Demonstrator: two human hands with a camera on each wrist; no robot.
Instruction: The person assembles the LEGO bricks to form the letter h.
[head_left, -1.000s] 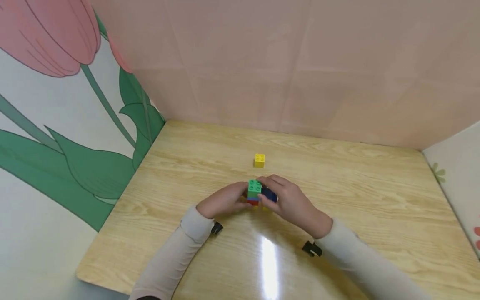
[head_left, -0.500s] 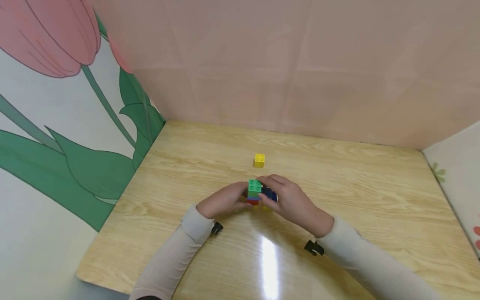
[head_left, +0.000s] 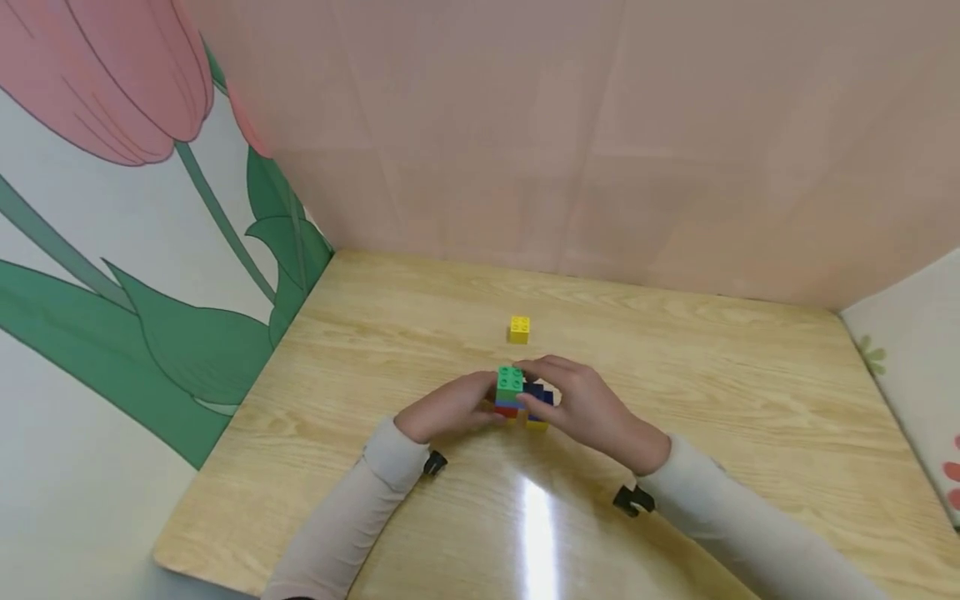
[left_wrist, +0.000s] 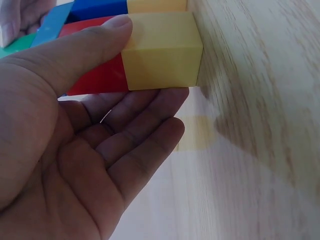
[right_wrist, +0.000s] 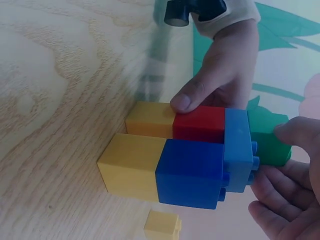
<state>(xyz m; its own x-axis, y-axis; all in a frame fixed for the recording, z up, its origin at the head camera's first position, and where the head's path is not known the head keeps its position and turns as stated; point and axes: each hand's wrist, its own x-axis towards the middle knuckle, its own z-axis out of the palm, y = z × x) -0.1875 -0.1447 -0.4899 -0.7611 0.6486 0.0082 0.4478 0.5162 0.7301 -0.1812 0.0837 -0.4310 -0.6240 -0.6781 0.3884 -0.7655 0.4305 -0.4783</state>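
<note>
Green block (right_wrist: 266, 139) pinched in right fingers (right_wrist: 280, 192), red block (right_wrist: 201, 124) gripped in left fingers (left_wrist: 150, 156).

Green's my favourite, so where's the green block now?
In the head view, the green block is just right of the middle, on top of the light blue piece, between the left hand and the right hand.

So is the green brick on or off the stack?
On: the right wrist view shows the green brick directly against the light-blue brick.
</note>
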